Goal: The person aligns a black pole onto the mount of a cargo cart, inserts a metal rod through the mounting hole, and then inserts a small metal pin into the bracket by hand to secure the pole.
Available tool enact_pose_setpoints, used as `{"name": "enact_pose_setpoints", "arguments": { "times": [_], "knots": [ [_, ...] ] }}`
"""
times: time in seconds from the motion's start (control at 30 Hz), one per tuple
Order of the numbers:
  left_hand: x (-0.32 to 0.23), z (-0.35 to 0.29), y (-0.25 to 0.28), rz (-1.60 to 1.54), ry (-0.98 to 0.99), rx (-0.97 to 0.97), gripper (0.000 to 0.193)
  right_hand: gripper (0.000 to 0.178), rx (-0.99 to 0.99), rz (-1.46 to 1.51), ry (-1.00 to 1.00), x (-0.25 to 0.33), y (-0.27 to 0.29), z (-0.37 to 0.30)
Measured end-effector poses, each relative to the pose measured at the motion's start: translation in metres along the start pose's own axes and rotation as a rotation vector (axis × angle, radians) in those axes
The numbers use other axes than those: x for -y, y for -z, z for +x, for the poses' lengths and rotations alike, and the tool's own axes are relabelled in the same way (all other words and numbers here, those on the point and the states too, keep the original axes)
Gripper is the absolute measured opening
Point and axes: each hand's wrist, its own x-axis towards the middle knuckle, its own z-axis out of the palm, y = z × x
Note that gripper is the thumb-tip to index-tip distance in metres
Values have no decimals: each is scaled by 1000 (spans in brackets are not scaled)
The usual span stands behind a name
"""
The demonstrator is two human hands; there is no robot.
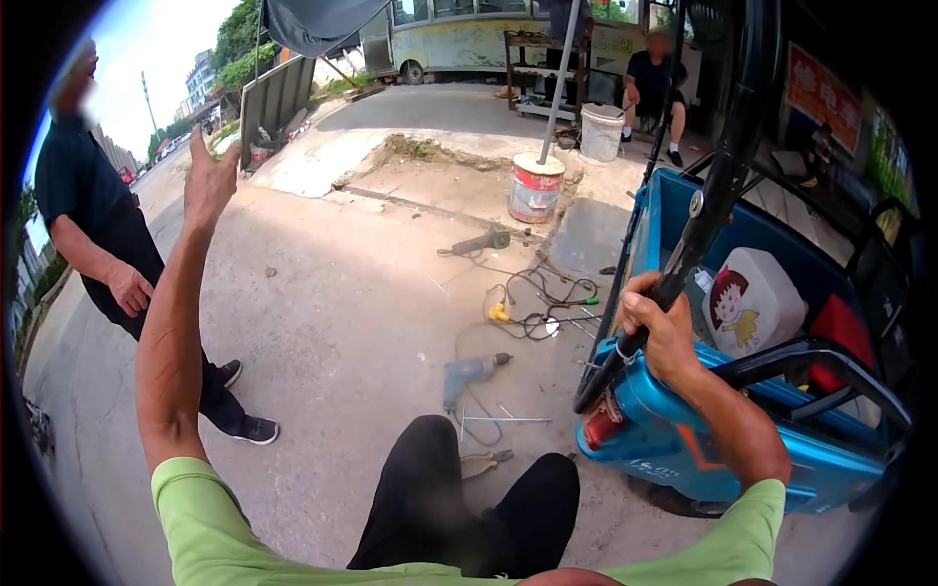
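Observation:
My right hand (660, 330) is wrapped round a thick black tube (721, 181) that slants up at the rear corner of a blue cargo tricycle (640, 400). Raised at the left, my left hand (210, 181) holds nothing, its fingers stretched upward and apart. On the concrete before my knees lie a blue power drill (467, 379), pliers (481, 463) and thin metal rods (518, 420). Farther out are a dark angle grinder (476, 243) and tangled black cables (537, 283) with a yellow connector (498, 313).
A person in dark clothes (93, 205) stands close at the left; another (653, 83) sits at the back right. A red-and-white bucket (536, 190) holds a pole upright, near a white bucket (601, 134). A cushion with a cartoon figure (767, 293) lies in the tricycle.

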Motion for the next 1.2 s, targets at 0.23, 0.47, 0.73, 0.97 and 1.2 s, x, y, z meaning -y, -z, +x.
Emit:
{"name": "enact_pose_setpoints", "arguments": {
  "times": [0.23,0.47,0.73,0.97,1.2],
  "knots": [
    [111,64,84,-85,584,-29,87,14,-30,-18,-19,-3,3,3],
    [139,47,75,20,641,-63,83,14,-38,54,-11,-1,5,2],
    [149,44,66,159,639,-74,75,15,-24,125,-51,-2,6,0],
    [225,82,67,83,692,47,56,15,-18,105,-66,-3,4,1],
    [210,74,53,125,691,105,54,15,-20,74,-66,2,6,0]
  ]
}}
